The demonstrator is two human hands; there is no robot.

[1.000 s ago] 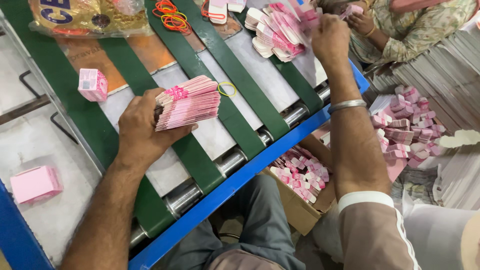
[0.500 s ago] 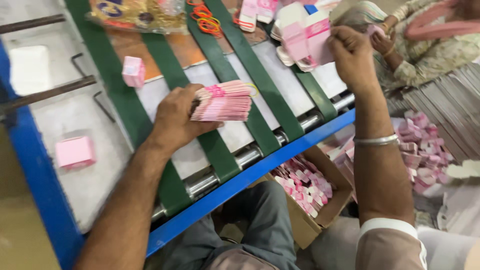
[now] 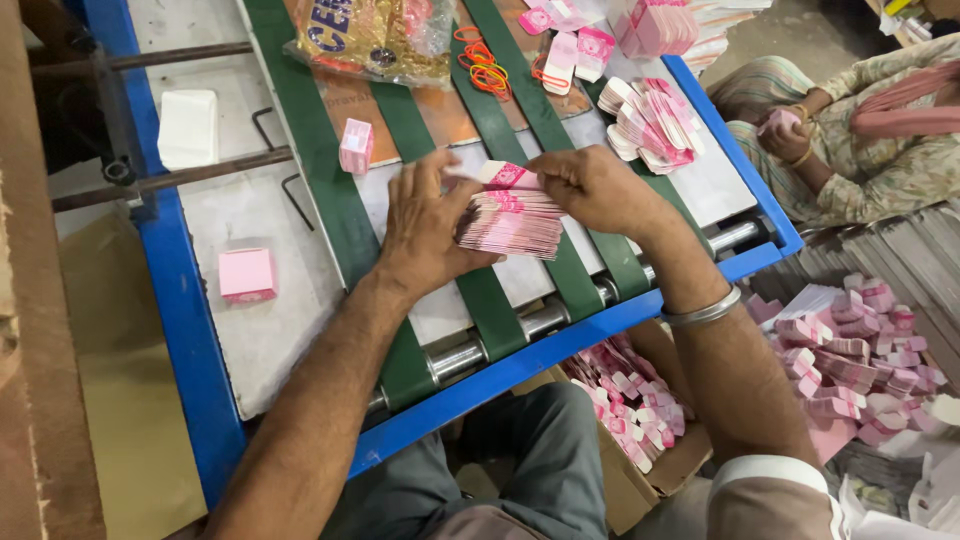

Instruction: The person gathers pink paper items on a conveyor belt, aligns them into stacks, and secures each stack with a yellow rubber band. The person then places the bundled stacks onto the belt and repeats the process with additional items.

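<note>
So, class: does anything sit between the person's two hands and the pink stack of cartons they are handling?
No. The left hand grips the stack directly, and the right hand touches its top carton.

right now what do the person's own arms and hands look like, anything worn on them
Both forearms are bare, with no gloves. The left hand shows no ring or band that can be made out. The right hand has a plain silver metal bangle around the wrist. Higher up the right arm, a light beige short sleeve with a white cuff begins.
</note>
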